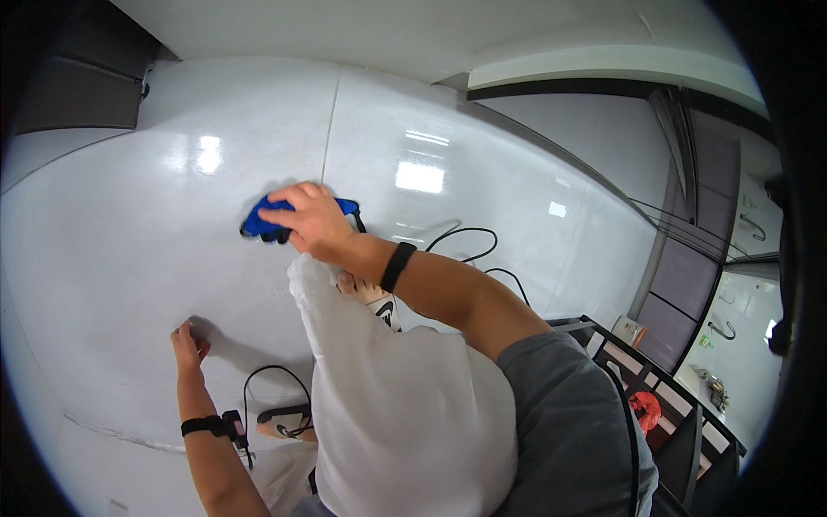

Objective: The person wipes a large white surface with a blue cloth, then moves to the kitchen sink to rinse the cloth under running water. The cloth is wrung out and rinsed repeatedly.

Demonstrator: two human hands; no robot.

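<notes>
My right hand (313,216) reaches across in front of me and lies over a blue-and-black hand-held object (255,220) on the glossy pale tiled floor (271,142). Its fingers wrap over the blue body, and the palm hides the middle. A black end part (359,216) sticks out on the right side. Lower left, my left hand (187,342) hangs close above the floor and casts a shadow. Its fingers are bent together; whether anything small is between them is too small to see. A device is strapped to the left wrist (231,426).
Black cable loops lie by the right arm (462,242) and near my sandalled foot (284,423). White trousers (413,413) cover my bent legs. A black metal rack (646,368) with a red plastic bag (645,411) stands to the right. Dark-framed sliding doors (581,129) and a dark cabinet (84,90) edge the floor.
</notes>
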